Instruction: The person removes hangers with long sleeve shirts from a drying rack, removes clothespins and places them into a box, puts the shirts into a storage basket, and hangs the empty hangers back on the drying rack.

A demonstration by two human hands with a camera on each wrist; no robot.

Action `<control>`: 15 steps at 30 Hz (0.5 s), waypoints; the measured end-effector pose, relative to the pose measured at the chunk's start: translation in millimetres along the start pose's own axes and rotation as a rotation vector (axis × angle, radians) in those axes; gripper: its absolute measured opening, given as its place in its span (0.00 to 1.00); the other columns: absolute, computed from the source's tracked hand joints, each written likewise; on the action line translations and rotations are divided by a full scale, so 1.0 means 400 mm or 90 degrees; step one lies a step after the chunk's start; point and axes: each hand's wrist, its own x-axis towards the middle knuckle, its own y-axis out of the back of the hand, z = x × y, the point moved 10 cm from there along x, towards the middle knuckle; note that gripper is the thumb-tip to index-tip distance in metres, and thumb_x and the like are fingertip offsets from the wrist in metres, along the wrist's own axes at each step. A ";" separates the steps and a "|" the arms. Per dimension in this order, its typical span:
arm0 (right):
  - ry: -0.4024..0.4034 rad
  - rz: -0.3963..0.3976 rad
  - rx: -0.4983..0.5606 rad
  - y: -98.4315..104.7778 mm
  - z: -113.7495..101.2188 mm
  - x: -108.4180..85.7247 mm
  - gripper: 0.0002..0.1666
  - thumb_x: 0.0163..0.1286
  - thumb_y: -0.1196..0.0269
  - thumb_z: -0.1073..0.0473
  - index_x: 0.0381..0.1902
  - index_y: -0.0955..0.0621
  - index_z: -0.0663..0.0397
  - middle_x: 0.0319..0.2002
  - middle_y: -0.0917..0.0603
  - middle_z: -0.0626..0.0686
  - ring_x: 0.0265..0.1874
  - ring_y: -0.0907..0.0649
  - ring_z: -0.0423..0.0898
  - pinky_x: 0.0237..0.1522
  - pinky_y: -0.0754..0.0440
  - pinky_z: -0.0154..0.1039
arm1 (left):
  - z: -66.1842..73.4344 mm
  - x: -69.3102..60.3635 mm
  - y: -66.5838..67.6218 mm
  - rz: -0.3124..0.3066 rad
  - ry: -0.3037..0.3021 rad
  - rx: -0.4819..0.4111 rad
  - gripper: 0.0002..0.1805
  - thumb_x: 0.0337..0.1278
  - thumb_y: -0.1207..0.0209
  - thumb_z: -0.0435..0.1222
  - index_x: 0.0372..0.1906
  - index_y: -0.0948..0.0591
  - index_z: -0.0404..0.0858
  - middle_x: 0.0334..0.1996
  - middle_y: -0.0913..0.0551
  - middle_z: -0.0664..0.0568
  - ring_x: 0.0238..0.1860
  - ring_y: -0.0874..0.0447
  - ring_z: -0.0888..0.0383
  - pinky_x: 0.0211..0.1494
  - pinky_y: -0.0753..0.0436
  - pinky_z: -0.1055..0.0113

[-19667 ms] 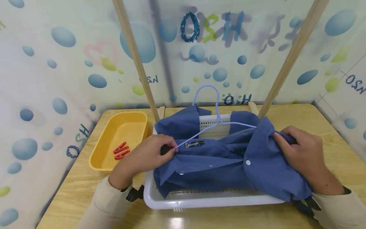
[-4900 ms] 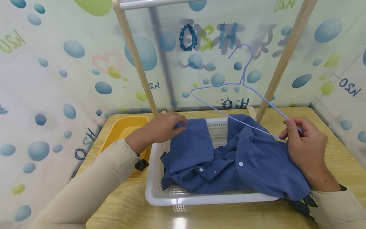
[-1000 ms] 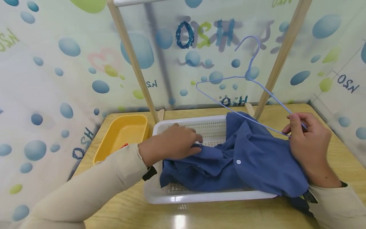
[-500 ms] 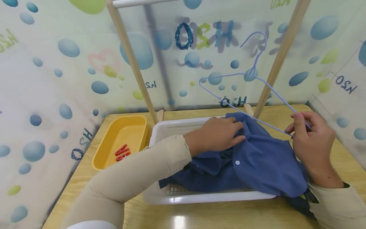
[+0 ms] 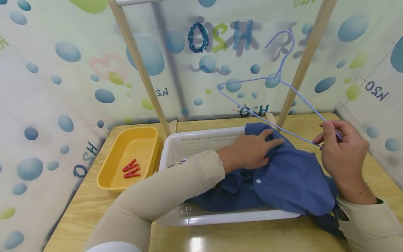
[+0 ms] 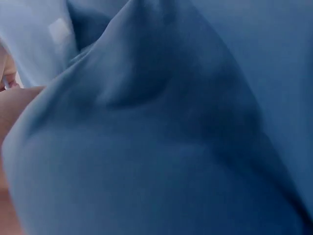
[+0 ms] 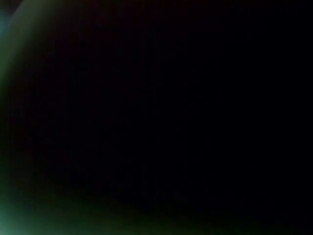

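Note:
A blue buttoned shirt [image 5: 292,178] lies crumpled in a white perforated basket [image 5: 201,139], draping over its right side. My left hand [image 5: 247,152] rests on the shirt near its upper part, fingers extended and spread. Blue cloth [image 6: 146,147] fills most of the left wrist view, with skin at its left edge. Above the basket's right side, my right hand [image 5: 343,154] holds a thin lavender clothes hanger [image 5: 278,75] by one end, its hook up and its frame tilted. The hanger is out of the shirt. The right wrist view is almost black.
A yellow tub [image 5: 122,140] with red clothespins [image 5: 131,171] stands left of the basket on the wooden table [image 5: 88,199]. Behind the basket rise two wooden posts [image 5: 138,63] of a rack, with a pale bar [image 5: 135,1] at the top.
My left hand has moved right across the shirt, and its fingers have spread. The left part of the shirt no longer covers the basket's back wall. My right hand keeps holding the hanger.

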 end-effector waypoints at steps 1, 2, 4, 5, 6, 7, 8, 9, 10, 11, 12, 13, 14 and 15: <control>0.000 0.000 -0.002 0.000 0.000 0.001 0.14 0.73 0.41 0.63 0.40 0.19 0.76 0.19 0.24 0.22 0.17 0.25 0.18 0.25 0.31 0.15 | 0.005 0.002 -0.005 -0.005 -0.006 0.000 0.36 0.73 0.50 0.48 0.80 0.50 0.61 0.81 0.51 0.52 0.40 0.18 0.59 0.28 0.22 0.70; 0.001 -0.001 -0.005 0.000 0.000 0.001 0.15 0.74 0.42 0.63 0.41 0.19 0.76 0.19 0.24 0.21 0.17 0.25 0.18 0.25 0.31 0.15 | 0.011 0.004 -0.010 -0.011 -0.012 -0.001 0.36 0.74 0.50 0.47 0.80 0.51 0.62 0.81 0.53 0.54 0.42 0.18 0.58 0.28 0.23 0.70; -0.001 -0.002 -0.011 0.000 0.002 0.002 0.15 0.74 0.42 0.63 0.40 0.18 0.75 0.19 0.24 0.21 0.17 0.25 0.18 0.25 0.31 0.15 | 0.021 0.007 -0.018 -0.022 -0.023 -0.004 0.37 0.74 0.50 0.45 0.80 0.51 0.62 0.82 0.54 0.57 0.48 0.18 0.57 0.29 0.22 0.70; -0.003 -0.003 -0.011 0.001 0.004 0.002 0.14 0.74 0.42 0.63 0.40 0.18 0.74 0.18 0.24 0.21 0.17 0.25 0.19 0.25 0.30 0.15 | 0.025 0.008 -0.021 -0.024 -0.027 -0.005 0.36 0.74 0.50 0.44 0.80 0.50 0.62 0.81 0.53 0.57 0.53 0.19 0.56 0.31 0.22 0.70; -0.006 -0.002 -0.012 0.002 0.006 0.002 0.14 0.74 0.42 0.63 0.40 0.18 0.73 0.18 0.24 0.21 0.17 0.25 0.19 0.25 0.30 0.15 | 0.030 0.010 -0.020 -0.017 -0.032 -0.004 0.36 0.73 0.50 0.43 0.80 0.49 0.61 0.81 0.50 0.57 0.56 0.20 0.55 0.33 0.21 0.70; -0.007 -0.002 -0.013 0.002 0.007 0.003 0.13 0.74 0.42 0.63 0.40 0.18 0.72 0.18 0.24 0.21 0.17 0.25 0.19 0.25 0.30 0.15 | 0.033 0.011 -0.018 -0.007 -0.036 -0.003 0.35 0.74 0.50 0.43 0.79 0.47 0.60 0.80 0.48 0.56 0.58 0.20 0.55 0.36 0.20 0.69; -0.007 -0.001 -0.010 0.003 0.008 0.003 0.13 0.74 0.42 0.63 0.40 0.18 0.72 0.18 0.24 0.22 0.17 0.24 0.19 0.25 0.30 0.16 | 0.037 0.012 -0.015 0.007 -0.042 0.001 0.34 0.74 0.50 0.42 0.79 0.45 0.59 0.80 0.45 0.55 0.60 0.20 0.54 0.38 0.18 0.69; -0.008 0.000 -0.009 0.003 0.009 0.003 0.13 0.74 0.42 0.63 0.39 0.18 0.71 0.18 0.24 0.22 0.17 0.24 0.20 0.25 0.30 0.16 | 0.040 0.013 -0.011 0.025 -0.048 0.007 0.32 0.74 0.50 0.42 0.79 0.43 0.58 0.79 0.42 0.54 0.60 0.19 0.54 0.41 0.17 0.68; -0.009 0.000 -0.010 0.003 0.009 0.003 0.13 0.74 0.42 0.63 0.40 0.17 0.71 0.18 0.23 0.22 0.17 0.24 0.20 0.25 0.30 0.16 | 0.043 0.013 -0.005 0.045 -0.055 0.013 0.31 0.74 0.50 0.41 0.78 0.40 0.56 0.78 0.39 0.53 0.60 0.19 0.54 0.43 0.16 0.68; -0.011 0.000 -0.009 0.003 0.010 0.004 0.12 0.74 0.42 0.63 0.39 0.17 0.70 0.18 0.23 0.22 0.17 0.24 0.20 0.25 0.30 0.16 | 0.046 0.013 -0.002 0.060 -0.059 0.019 0.30 0.75 0.50 0.41 0.77 0.38 0.55 0.76 0.37 0.52 0.60 0.18 0.54 0.46 0.16 0.67; -0.011 -0.001 -0.007 0.003 0.011 0.004 0.12 0.74 0.42 0.63 0.40 0.17 0.70 0.18 0.23 0.23 0.16 0.24 0.20 0.25 0.30 0.16 | 0.049 0.013 0.002 0.075 -0.064 0.026 0.28 0.75 0.50 0.41 0.76 0.36 0.54 0.75 0.35 0.51 0.59 0.18 0.54 0.49 0.16 0.68; -0.014 -0.002 -0.007 0.003 0.012 0.004 0.12 0.74 0.42 0.63 0.39 0.17 0.69 0.18 0.23 0.23 0.16 0.24 0.20 0.25 0.30 0.16 | 0.052 0.014 0.004 0.088 -0.068 0.032 0.27 0.75 0.50 0.41 0.75 0.35 0.52 0.74 0.33 0.50 0.59 0.18 0.54 0.51 0.16 0.68; -0.017 -0.002 -0.009 0.004 0.013 0.004 0.11 0.74 0.42 0.63 0.39 0.16 0.67 0.18 0.23 0.23 0.16 0.24 0.20 0.25 0.30 0.16 | 0.055 0.015 0.005 0.099 -0.071 0.039 0.26 0.76 0.51 0.41 0.75 0.33 0.51 0.73 0.31 0.50 0.60 0.18 0.55 0.54 0.17 0.68; -0.022 -0.003 -0.012 0.004 0.015 0.003 0.10 0.74 0.42 0.62 0.39 0.16 0.64 0.17 0.24 0.22 0.16 0.24 0.20 0.25 0.29 0.16 | 0.058 0.015 0.006 0.108 -0.074 0.045 0.25 0.76 0.51 0.41 0.74 0.32 0.51 0.72 0.30 0.50 0.61 0.19 0.55 0.56 0.18 0.68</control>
